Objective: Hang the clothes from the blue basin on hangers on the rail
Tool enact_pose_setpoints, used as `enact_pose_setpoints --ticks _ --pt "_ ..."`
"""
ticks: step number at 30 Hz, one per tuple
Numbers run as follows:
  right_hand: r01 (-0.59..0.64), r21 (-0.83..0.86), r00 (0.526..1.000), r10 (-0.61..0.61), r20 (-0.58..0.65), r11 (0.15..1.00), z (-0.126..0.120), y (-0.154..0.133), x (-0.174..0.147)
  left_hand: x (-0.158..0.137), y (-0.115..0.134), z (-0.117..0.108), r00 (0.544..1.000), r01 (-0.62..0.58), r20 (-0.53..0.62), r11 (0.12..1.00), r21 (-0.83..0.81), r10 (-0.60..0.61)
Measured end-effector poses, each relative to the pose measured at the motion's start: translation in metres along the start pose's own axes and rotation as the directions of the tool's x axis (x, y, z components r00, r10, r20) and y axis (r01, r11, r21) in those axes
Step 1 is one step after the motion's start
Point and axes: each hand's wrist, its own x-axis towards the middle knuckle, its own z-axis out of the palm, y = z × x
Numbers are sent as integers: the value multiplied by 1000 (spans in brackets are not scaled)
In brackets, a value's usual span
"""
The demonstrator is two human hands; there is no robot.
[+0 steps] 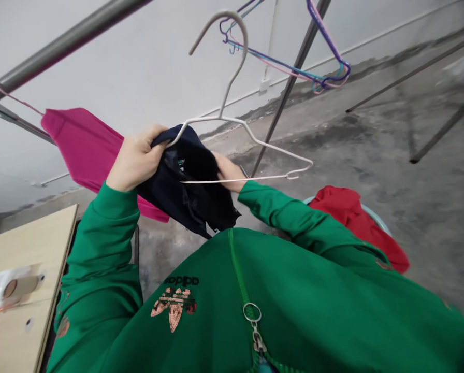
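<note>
A dark navy garment [189, 176] hangs bunched between my two hands in front of my chest. One shoulder of the white clothes hanger [235, 120] runs into the garment's opening; its other shoulder is bare, and the hook points up. My left hand [136, 158] is closed on the garment's edge, with the thumb beside the hanger's wire. On the other side, my right hand [228, 171] grips the cloth behind the hanger's lower bar, its fingertips hidden by fabric.
A metal rail [69, 44] crosses the upper left, with a magenta garment [88, 140] hanging from it. Purple, blue and pink hangers [286, 65] hang at upper right by a metal pole [294, 77]. Red cloth [348, 215] overflows a basin at right. A wooden board [26, 243] stands lower left.
</note>
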Motion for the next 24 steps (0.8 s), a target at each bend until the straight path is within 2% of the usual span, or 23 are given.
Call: enact_pose_setpoints --ticks 2,5,8,11,16,20,22,24 --pt "-52 -68 997 48 -65 996 -32 26 13 -3 -6 -2 999 -4 48 1000 -24 5" --pt "-21 -133 1000 21 -6 991 -90 52 34 -4 -19 -1 992 -53 111 997 -56 59" --pt "13 -232 995 11 100 973 -136 49 48 0 -32 7 989 -113 99 994 5 112" --pt "25 -356 990 26 138 934 -163 34 58 6 -37 19 996 -92 19 976 198 90" --pt "4 -499 998 28 55 867 -180 25 70 16 -28 38 990 9 -135 912 410 51" --pt "-75 -458 997 68 -33 886 -168 9 53 31 -27 49 983 50 -185 928 370 20" --pt "-36 -349 996 61 60 936 -157 -9 31 39 -36 52 972 29 -230 947 320 48" --pt "18 -178 964 30 263 984 -152 -28 9 44 -48 53 956 -16 -277 960 280 97"
